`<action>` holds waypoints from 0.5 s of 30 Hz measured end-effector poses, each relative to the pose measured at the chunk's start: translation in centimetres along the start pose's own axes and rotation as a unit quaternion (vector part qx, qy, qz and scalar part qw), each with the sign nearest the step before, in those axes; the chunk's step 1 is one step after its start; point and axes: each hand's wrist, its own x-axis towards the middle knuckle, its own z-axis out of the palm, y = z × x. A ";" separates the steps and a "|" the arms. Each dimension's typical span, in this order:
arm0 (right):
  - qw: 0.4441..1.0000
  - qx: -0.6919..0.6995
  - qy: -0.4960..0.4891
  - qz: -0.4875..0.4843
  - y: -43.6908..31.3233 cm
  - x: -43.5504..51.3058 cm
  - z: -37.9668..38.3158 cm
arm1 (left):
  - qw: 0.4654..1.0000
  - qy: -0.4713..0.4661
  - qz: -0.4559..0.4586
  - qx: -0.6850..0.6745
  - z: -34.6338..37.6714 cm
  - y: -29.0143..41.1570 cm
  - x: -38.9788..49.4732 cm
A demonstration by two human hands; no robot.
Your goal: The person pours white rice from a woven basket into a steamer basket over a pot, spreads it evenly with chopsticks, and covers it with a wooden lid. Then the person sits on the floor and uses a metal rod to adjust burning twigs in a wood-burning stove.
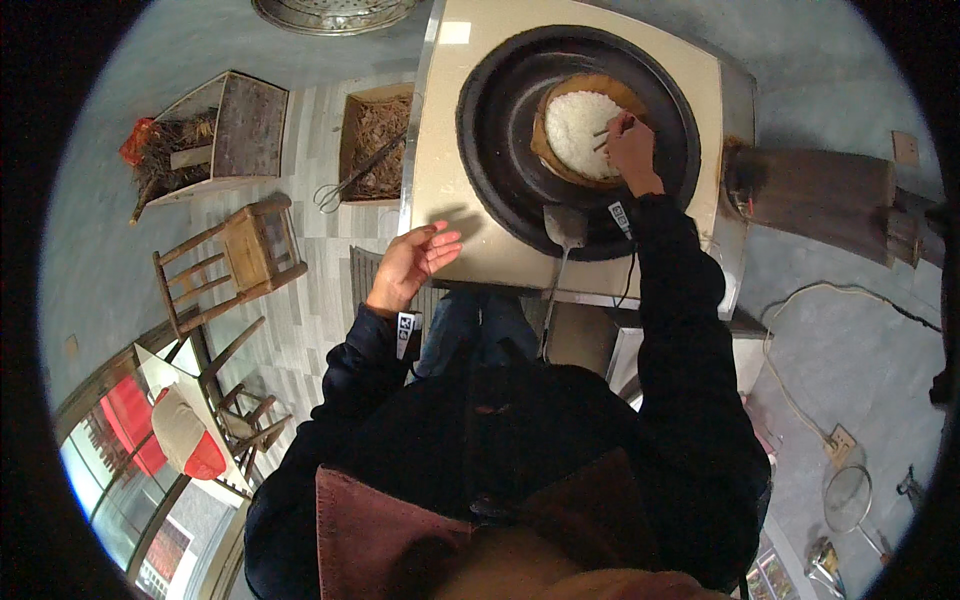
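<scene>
A large dark wok is set into the pale tiled stove top. In its middle sits a round brown vessel or liner holding a mound of white rice. My right hand is over the right side of the rice, closed on thin sticks that look like chopsticks; whether their tips enter the rice cannot be made out. My left hand is empty, palm up with fingers apart, above the stove's front left corner. A metal spatula rests on the wok's near rim, its handle pointing towards me.
Left of the stove stand a box of dry plant matter with fire tongs across it, a wooden chair and a wooden bin. A cable and a wire strainer are at right.
</scene>
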 end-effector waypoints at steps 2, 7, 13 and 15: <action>0.996 0.083 -0.001 0.017 0.1 -0.1 0.2 | 1.000 0.008 -0.007 0.000 -0.2 -0.1 -0.2; 0.993 0.118 0.023 -0.020 -1.2 -0.3 -0.2 | 1.000 0.001 0.007 -0.010 -0.4 0.0 -0.1; 0.999 -0.028 -0.015 -0.032 -2.1 -1.3 1.7 | 1.000 -0.003 0.002 -0.006 -0.1 0.2 0.0; 0.997 0.031 -0.075 -0.004 -2.0 -1.5 1.5 | 1.000 -0.003 0.011 -0.003 -0.1 0.4 0.2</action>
